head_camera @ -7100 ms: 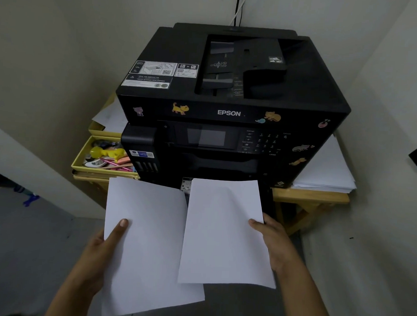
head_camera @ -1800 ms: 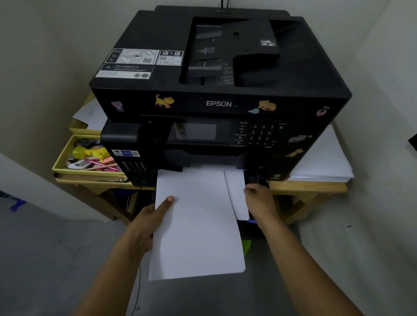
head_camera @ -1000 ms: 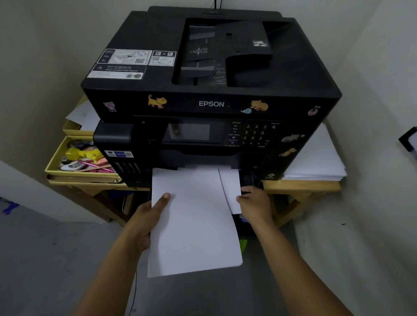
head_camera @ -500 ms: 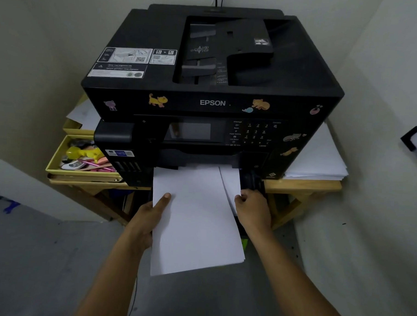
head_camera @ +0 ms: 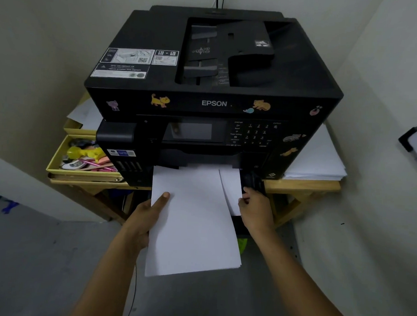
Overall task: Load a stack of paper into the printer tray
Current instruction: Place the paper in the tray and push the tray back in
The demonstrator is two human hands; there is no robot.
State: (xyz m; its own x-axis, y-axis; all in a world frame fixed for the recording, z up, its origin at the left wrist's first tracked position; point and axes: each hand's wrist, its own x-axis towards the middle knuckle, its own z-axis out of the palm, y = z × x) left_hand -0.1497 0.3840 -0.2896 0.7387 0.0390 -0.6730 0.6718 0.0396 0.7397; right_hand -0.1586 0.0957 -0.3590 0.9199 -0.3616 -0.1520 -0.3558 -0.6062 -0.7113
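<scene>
A black Epson printer [head_camera: 212,103] with animal stickers stands on a wooden table [head_camera: 302,184]. My left hand [head_camera: 147,215] grips the left edge of a white paper stack [head_camera: 193,219], thumb on top; the stack's far end reaches the printer's front opening. Under it lies a second paper stack [head_camera: 231,187], in the pulled-out black tray [head_camera: 253,181]. My right hand [head_camera: 255,207] pinches that lower stack's right edge beside the tray's right side. Most of the tray is hidden under the paper.
A yellow drawer organiser [head_camera: 59,156] full of small stationery stands left of the printer, loose sheets [head_camera: 85,114] behind it. A pile of white paper [head_camera: 319,160] lies on the table at the right. Walls close in on both sides; grey floor [head_camera: 43,258] below.
Since seven seconds ago both stacks have come from in front of me to the printer's opening, the left one over the right. In the last second my right hand shifted slightly along the lower stack's edge.
</scene>
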